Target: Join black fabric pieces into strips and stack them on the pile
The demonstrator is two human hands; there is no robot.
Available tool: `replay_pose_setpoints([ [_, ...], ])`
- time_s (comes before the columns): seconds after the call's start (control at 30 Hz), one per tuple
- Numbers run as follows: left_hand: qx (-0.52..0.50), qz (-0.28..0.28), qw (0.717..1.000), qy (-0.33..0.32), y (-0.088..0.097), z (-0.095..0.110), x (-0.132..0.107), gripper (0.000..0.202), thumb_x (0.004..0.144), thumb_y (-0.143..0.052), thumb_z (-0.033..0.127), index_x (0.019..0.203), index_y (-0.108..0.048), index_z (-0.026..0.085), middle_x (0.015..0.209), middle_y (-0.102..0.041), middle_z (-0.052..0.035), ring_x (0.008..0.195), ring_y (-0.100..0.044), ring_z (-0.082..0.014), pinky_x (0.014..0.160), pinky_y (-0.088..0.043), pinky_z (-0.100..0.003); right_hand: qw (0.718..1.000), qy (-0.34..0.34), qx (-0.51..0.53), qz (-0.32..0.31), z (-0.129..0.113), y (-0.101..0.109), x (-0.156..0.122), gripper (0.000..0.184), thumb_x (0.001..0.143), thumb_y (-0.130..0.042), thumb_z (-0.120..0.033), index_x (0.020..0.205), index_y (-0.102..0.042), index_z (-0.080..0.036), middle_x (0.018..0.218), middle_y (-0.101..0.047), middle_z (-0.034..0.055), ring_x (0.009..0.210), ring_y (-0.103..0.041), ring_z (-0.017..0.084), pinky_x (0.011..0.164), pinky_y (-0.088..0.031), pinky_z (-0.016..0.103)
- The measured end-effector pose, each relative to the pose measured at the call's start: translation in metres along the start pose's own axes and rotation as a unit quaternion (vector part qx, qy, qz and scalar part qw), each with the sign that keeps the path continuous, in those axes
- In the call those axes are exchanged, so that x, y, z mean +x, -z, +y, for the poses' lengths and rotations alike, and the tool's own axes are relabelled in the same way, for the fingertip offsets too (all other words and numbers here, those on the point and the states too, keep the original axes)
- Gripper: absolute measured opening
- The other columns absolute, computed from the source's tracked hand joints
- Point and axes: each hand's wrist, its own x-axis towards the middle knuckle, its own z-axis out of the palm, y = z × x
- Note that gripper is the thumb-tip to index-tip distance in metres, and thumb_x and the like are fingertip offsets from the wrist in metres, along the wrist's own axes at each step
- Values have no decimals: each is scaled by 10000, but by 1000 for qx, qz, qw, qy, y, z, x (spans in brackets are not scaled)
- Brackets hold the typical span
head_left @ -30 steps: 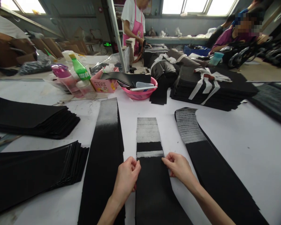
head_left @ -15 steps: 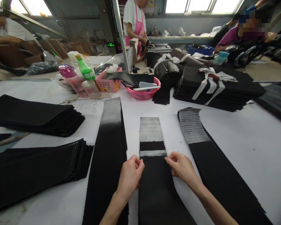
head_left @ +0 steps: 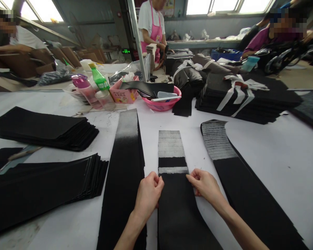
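Observation:
A long black strip of sheet material (head_left: pixel 181 208) lies in front of me, its near part curving off to the right. My left hand (head_left: pixel 148 192) pinches its left edge and my right hand (head_left: pixel 205 185) pinches its right edge, at the same height. Just beyond my fingertips runs a narrow grey band, then a black gap, then a wide whitish-grey end patch (head_left: pixel 170 144). To the left lies a stack of black strips (head_left: pixel 122 180) with a greyish far end. On the right, a fanned stack of black strips (head_left: pixel 250 187) shows a grey-streaked end.
Two piles of black pieces (head_left: pixel 39 128) lie at left on the white table (head_left: pixel 281 149). Farther back stand a pink basin (head_left: pixel 161 105), a pink box (head_left: pixel 125 96), a green bottle (head_left: pixel 100 80) and a tied black stack (head_left: pixel 250 93). Several people work beyond.
The whole view has shifted slightly, so things appear a little farther right. Both hands keep their pinch on the strip's edges, with no clear movement along it.

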Motion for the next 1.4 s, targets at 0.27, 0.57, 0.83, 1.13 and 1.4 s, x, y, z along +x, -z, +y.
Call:
replay_pose_setpoints([
  [0.27,55,20,998,-26,-2,-4,2,274,893,-464,360,666,-437,210,479,-495,62,357,-462,-82,406,-257,-190,978,91,-159,104,-10,-3,-10,116,850,-584,-307,822,-496,-236,646,-603,-48,529,-566,137,494,-315,246],
  [0.57,164,53,984,-47,1,0,2,202,888,-523,320,725,-480,207,570,-549,38,498,-513,-110,507,-242,-216,863,392,-295,121,-12,-8,-16,409,899,-541,-99,1223,-559,-349,1039,-592,34,931,-544,200,791,-417,320],
  [0.83,356,89,904,-221,-3,-2,-8,424,921,-470,141,1308,-467,315,975,-590,-13,760,-597,-141,629,-417,-217,850,398,-332,89,-16,-4,-11,403,917,-551,-154,1254,-560,-376,977,-582,42,906,-534,201,777,-421,322],
  [1.13,414,68,867,-270,7,-5,-6,478,917,-501,155,1348,-460,357,920,-520,-17,821,-541,-171,654,-478,-259,875,384,-276,105,-9,0,-13,335,888,-600,-135,1157,-629,-333,1032,-616,29,938,-546,196,823,-431,336],
  [1.4,352,79,888,-284,16,-10,-1,357,953,-460,221,1294,-524,307,887,-535,-8,824,-544,-151,705,-456,-254,894,372,-201,150,7,-10,-10,252,918,-542,-155,1076,-673,-302,1067,-619,39,959,-563,200,828,-448,339],
])
